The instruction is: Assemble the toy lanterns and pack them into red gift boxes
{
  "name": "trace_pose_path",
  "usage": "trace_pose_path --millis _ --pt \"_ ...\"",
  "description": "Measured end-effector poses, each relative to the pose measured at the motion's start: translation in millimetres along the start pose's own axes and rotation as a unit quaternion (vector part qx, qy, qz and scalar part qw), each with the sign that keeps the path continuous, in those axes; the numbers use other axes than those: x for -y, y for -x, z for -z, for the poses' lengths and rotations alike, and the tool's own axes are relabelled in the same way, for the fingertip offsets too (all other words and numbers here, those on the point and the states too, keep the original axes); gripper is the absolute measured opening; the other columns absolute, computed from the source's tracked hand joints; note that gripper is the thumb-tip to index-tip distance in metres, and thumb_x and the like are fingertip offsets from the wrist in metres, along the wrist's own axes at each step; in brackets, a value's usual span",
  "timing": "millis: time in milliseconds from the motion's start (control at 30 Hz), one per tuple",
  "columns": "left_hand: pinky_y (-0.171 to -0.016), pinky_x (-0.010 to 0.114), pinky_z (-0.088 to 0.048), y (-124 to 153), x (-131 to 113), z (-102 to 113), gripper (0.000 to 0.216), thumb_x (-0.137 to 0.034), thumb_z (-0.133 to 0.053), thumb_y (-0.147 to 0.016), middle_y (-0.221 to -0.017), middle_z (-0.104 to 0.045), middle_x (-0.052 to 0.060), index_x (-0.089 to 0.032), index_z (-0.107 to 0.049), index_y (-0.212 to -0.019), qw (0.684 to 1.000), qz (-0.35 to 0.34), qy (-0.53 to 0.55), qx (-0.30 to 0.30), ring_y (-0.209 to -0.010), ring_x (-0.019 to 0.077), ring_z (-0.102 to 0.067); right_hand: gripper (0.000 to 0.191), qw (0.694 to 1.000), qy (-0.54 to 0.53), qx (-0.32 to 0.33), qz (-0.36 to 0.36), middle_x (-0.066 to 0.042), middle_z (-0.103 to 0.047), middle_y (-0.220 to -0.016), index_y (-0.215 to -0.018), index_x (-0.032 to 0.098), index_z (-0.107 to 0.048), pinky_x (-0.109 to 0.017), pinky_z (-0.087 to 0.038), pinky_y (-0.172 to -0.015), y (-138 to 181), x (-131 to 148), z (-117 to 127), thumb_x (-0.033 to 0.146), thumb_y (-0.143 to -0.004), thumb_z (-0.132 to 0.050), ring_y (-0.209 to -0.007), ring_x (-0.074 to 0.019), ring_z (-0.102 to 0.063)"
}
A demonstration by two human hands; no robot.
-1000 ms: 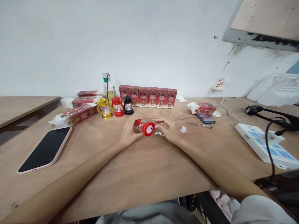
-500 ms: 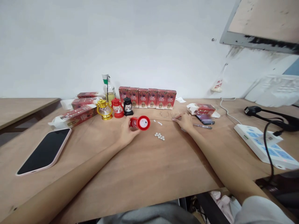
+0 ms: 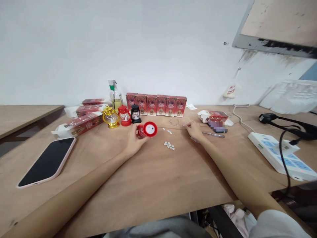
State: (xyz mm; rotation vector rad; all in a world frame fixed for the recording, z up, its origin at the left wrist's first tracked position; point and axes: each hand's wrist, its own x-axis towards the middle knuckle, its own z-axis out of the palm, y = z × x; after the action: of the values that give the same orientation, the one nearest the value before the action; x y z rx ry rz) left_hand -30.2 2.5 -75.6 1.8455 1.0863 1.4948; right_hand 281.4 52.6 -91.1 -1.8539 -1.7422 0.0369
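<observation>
The left hand [image 3: 134,141] wraps around a red plastic lantern [image 3: 142,131], seemingly tilted to expose its white base [image 3: 150,129]; rightward of that grip, the right hand's fingers [image 3: 190,124] bunch, contents unclear.

Red plastic lantern [image 3: 150,129] in left hand [image 3: 133,142], left of round pale discs [image 3: 168,143]; row of rectangular red cardboard boxes [image 3: 156,105] behind.

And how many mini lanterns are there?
4: gold lantern, red lantern and black lantern standing on the table; second red lantern in the left hand. Boxes may hide more.
</observation>
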Motion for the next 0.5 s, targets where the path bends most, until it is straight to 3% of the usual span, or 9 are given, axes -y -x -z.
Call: trace_pose_path --millis 300,500 --pt "-0.076 0.034 -0.052 -0.5 1.2 -1.0 0.048 -0.031 -0.075 -0.059 -0.100 -0.055 0.004 -0.019 -0.046 -0.096 0.999 0.021 0.022 -0.010 -0.090 0.0180 -0.059 0.022 0.995 -0.093 -0.014 -0.022 -0.005 -0.064 -0.071 -0.066 0.015 -0.058 -0.026 -0.039 -0.065 -0.8 3.9 5.0 0.025 -0.081 -0.045 -0.070 -0.0180 -0.058" --pt "-0.076 0.032 -0.050 -0.4 -2.3 -2.1 0.048 -0.033 -0.075 -0.057 -0.097 -0.055 0.002 -0.020 -0.046 -0.094 0.999 0.037 0.036 -0.018 -0.091 0.0183 -0.057 0.022 0.989 -0.127 -0.065 -0.039 -0.003 -0.059 -0.063 -0.062 0.018 -0.052 -0.027 -0.037 -0.063 2.8 8.7 9.2 0.028 -0.079 -0.042 -0.065 -0.0178 -0.054"
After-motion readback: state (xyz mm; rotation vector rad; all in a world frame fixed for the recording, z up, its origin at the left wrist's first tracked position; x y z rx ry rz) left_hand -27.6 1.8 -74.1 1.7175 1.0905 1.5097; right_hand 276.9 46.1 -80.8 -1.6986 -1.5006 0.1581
